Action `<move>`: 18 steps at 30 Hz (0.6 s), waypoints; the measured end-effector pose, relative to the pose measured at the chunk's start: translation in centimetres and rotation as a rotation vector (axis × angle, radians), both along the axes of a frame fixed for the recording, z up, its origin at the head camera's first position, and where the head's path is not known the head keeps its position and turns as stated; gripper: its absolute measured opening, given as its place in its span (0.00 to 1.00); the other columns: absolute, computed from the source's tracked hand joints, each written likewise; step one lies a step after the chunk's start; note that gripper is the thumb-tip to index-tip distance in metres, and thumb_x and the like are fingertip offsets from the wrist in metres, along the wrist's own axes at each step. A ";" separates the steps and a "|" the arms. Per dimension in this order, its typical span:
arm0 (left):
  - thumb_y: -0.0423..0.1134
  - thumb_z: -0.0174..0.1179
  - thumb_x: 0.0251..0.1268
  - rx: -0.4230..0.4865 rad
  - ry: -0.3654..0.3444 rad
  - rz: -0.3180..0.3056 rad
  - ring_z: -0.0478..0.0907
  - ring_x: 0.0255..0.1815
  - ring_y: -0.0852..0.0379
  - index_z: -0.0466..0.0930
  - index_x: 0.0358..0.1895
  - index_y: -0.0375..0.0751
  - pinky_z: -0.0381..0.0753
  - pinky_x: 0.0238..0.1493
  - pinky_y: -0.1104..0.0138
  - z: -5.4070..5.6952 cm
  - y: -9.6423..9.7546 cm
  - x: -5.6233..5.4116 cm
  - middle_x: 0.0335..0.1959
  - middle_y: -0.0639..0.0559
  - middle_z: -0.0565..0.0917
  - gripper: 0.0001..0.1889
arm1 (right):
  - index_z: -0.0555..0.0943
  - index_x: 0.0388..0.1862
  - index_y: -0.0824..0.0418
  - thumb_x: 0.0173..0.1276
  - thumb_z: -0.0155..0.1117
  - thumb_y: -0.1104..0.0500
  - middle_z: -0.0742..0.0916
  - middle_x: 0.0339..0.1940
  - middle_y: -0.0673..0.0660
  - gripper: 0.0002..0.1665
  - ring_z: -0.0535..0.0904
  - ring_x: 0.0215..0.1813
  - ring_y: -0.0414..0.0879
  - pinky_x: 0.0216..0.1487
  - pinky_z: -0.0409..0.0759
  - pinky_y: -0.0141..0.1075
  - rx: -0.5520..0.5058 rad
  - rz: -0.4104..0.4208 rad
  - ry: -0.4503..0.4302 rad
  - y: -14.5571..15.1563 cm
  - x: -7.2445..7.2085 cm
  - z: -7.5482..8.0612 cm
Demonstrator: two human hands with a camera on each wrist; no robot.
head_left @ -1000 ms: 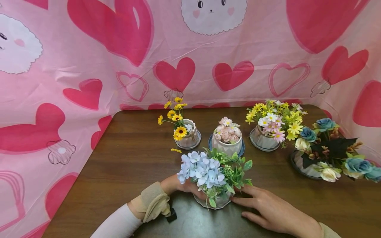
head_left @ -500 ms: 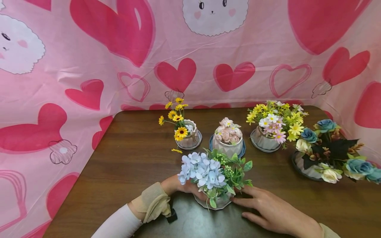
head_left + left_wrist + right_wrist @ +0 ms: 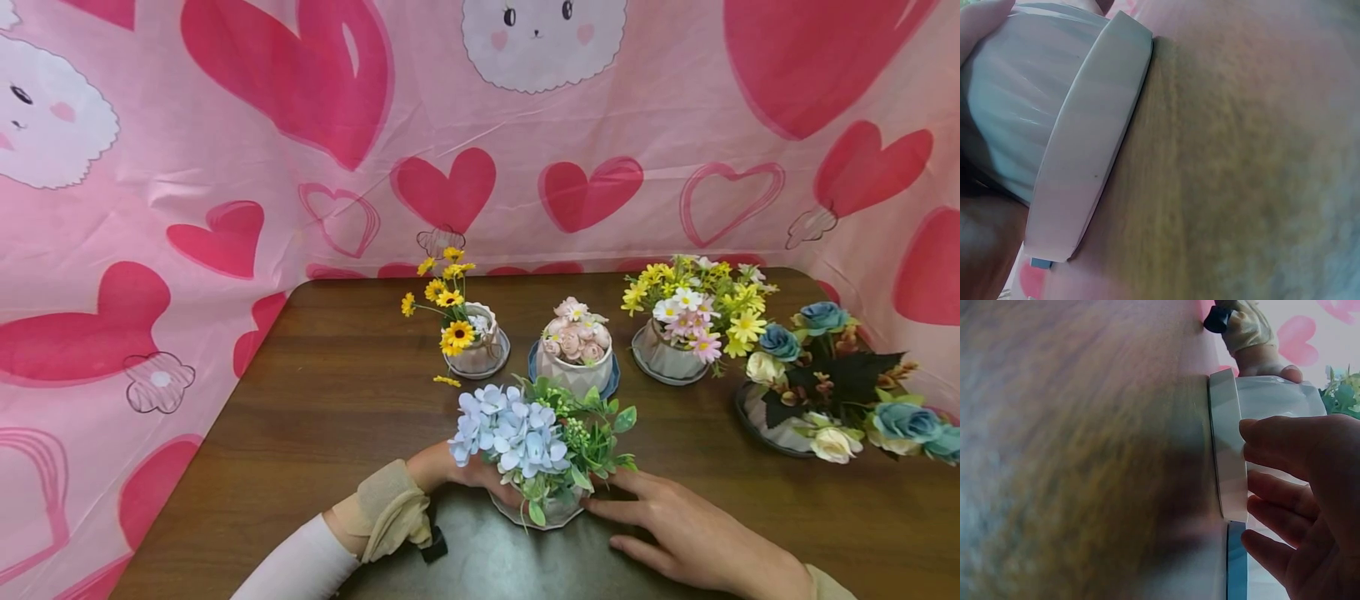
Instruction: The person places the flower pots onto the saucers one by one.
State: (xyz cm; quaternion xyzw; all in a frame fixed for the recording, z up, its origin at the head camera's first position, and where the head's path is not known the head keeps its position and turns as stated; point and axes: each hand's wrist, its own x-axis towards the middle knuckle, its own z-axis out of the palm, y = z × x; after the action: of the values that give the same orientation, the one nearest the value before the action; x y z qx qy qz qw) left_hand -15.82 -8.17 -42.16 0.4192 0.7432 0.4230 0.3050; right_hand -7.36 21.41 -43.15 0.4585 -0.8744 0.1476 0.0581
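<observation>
A pot of pale blue hydrangeas (image 3: pixel 510 427) with green leaves stands upright near me on the table, its ribbed whitish flowerpot (image 3: pixel 1025 94) set in a pale faceted saucer (image 3: pixel 1088 150). My left hand (image 3: pixel 480 473) grips the pot from the left, partly hidden behind the blossoms; a thumb and the side of the hand show against the pot in the left wrist view. On the right side, my right hand (image 3: pixel 678 525) has its fingers spread and extended, fingertips right at the saucer's rim in the right wrist view.
Behind stand a pot of yellow flowers (image 3: pixel 476 354), a pot of pink roses (image 3: pixel 573 371) on a blue saucer and a pot of yellow and pink daisies (image 3: pixel 667 358). Blue and cream roses (image 3: pixel 836 437) spread at right. A pink heart-print cloth (image 3: pixel 510 117) hangs behind the table (image 3: pixel 337 400).
</observation>
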 end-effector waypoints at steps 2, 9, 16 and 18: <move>0.33 0.70 0.52 -0.042 -0.009 -0.003 0.68 0.65 0.68 0.69 0.67 0.31 0.62 0.71 0.76 0.1 0.2 0.1 0.66 0.40 0.76 0.35 | 0.78 0.63 0.38 0.67 0.66 0.45 0.79 0.59 0.42 0.24 0.78 0.56 0.35 0.48 0.83 0.37 0.007 -0.002 -0.014 0.0 0.0 0.0; 0.34 0.70 0.53 -0.071 -0.005 -0.008 0.68 0.63 0.71 0.71 0.66 0.32 0.63 0.69 0.76 -0.9 0.1 -0.2 0.65 0.41 0.77 0.34 | 0.78 0.63 0.37 0.67 0.66 0.45 0.78 0.59 0.41 0.25 0.78 0.56 0.35 0.48 0.83 0.37 0.005 0.000 -0.018 0.0 0.0 0.0; 0.29 0.74 0.46 0.033 0.033 0.024 0.65 0.68 0.66 0.63 0.71 0.29 0.61 0.72 0.74 -0.8 -0.2 -0.3 0.70 0.38 0.72 0.44 | 0.78 0.63 0.37 0.67 0.67 0.45 0.78 0.58 0.40 0.25 0.77 0.55 0.33 0.47 0.82 0.36 -0.007 0.003 -0.006 0.1 0.0 0.0; 0.29 0.74 0.46 0.045 0.031 0.013 0.66 0.68 0.66 0.63 0.71 0.30 0.62 0.72 0.73 -0.8 -0.3 -0.4 0.70 0.39 0.72 0.44 | 0.78 0.63 0.37 0.67 0.67 0.45 0.78 0.58 0.40 0.25 0.77 0.55 0.33 0.47 0.82 0.36 -0.006 0.004 -0.010 0.1 0.0 0.0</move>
State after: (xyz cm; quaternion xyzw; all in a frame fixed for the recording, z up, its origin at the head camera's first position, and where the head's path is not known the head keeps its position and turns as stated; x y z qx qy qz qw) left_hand -16.22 -8.43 -42.97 0.4275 0.7408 0.4349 0.2815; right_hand -7.38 21.48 -43.14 0.4593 -0.8733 0.1527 0.0551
